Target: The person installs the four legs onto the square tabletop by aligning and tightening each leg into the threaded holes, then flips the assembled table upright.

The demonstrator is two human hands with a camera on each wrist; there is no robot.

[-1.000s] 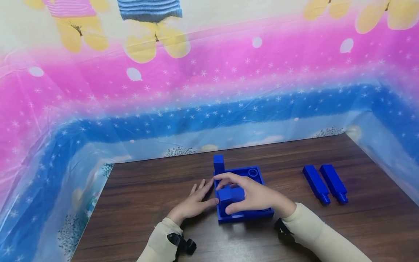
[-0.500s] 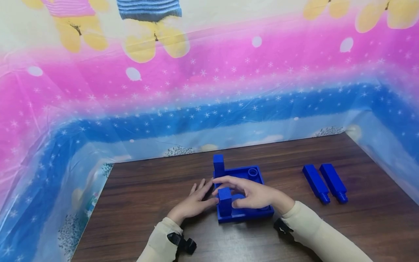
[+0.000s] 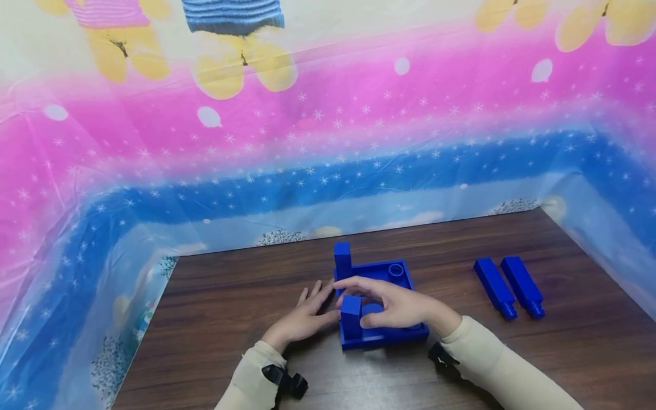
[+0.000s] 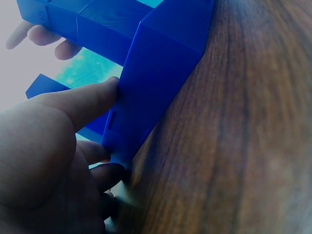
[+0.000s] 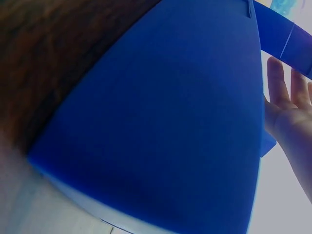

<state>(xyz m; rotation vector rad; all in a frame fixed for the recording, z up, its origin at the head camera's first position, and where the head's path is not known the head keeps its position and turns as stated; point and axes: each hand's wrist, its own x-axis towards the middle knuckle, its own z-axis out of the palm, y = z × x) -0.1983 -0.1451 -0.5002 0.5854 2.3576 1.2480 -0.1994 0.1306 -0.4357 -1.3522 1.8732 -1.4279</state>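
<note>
A shallow blue square piece (image 3: 381, 343), like an upturned small tabletop, lies on the table with a raised rim and a round socket (image 3: 395, 270) at its far right corner. My right hand (image 3: 405, 303) is bent about the near left leg (image 3: 351, 319), thumb on its right side and fingers behind; the leg stands upright. Another blue leg (image 3: 342, 256) stands upright at the far left corner. My left hand (image 3: 299, 324) rests along the left side. In the left wrist view its thumb (image 4: 97, 97) touches the rim. The near right corner is hidden.
Two loose blue square legs (image 3: 494, 289) with narrow threaded ends lie side by side on the right of the brown table (image 3: 241, 285). A patterned cloth (image 3: 287, 188) surrounds the table's back and sides. Black straps (image 3: 284, 381) sit on both wrists.
My right thumb has shifted up and right along the near left leg, uncovering more of it. The leg has turned slightly. My left hand has stayed in place.
</note>
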